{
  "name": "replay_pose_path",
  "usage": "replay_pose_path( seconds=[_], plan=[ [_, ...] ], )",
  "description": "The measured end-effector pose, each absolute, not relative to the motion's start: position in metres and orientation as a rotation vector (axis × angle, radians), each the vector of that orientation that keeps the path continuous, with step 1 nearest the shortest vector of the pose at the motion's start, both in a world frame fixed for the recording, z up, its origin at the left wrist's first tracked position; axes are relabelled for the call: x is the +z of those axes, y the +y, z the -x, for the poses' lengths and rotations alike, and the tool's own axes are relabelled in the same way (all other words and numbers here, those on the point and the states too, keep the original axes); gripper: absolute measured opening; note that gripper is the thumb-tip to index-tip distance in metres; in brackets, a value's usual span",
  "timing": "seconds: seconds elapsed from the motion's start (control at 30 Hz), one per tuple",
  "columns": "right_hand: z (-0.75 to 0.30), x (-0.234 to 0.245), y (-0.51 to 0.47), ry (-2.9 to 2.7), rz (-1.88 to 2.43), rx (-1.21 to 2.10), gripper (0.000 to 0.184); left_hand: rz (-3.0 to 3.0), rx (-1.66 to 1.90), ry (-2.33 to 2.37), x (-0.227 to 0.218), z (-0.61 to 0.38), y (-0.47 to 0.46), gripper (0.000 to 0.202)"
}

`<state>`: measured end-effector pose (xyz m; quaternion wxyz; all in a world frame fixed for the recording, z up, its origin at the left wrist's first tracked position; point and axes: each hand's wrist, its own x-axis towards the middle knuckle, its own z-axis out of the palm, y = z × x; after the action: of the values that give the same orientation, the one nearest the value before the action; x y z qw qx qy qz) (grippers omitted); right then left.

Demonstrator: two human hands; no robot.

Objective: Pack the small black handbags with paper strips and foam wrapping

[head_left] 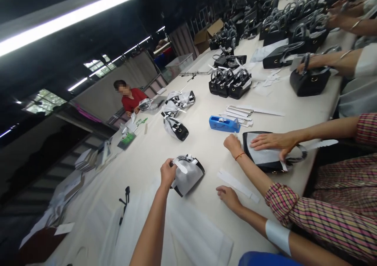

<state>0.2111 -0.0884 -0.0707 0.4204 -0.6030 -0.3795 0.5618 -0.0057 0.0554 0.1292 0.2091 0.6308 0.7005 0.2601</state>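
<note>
A small black handbag with a pale grey-white wrap over its side (188, 179) rests tilted on the white table. My left hand (167, 173) is closed at its upper left edge. From beside those fingers a white strip with a notched edge (180, 166) lies across the wrap; whether the fingers also pinch it I cannot tell. My right hand (229, 197) is right of the handbag, low over the table, fingers loosely bent and apart from the thumb, with nothing seen in it. A flat white paper strip (238, 185) lies just beyond it.
At my right, a co-worker's hands (269, 145) press white sheeting on another black bag (259, 162). Ahead stand a blue tape dispenser (224, 123), cardboard strips (238, 115) and wrapped handbags (175, 128). White sheets (200, 230) lie nearest me. Rows of black handbags (229, 83) fill the far table.
</note>
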Motion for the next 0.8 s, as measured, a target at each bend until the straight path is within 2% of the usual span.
replay_pose_path(
  seconds=[0.17,0.4,0.67,0.8],
  plan=[
    [-0.212,-0.079,-0.089,-0.986,1.532,1.525,0.023,-1.621,0.842,1.979,0.113,0.030,0.046,0.026],
    [-0.207,-0.052,-0.076,-0.960,1.440,1.685,0.023,-1.449,1.004,1.923,0.104,0.059,0.064,0.028],
    [-0.213,-0.053,-0.083,-1.570,1.349,1.307,0.022,-1.242,1.292,2.083,0.107,0.108,0.163,0.029],
    [-0.210,-0.062,-0.083,-1.635,1.376,1.224,0.022,-1.209,1.364,2.163,0.099,0.121,0.214,0.022]
  ],
)
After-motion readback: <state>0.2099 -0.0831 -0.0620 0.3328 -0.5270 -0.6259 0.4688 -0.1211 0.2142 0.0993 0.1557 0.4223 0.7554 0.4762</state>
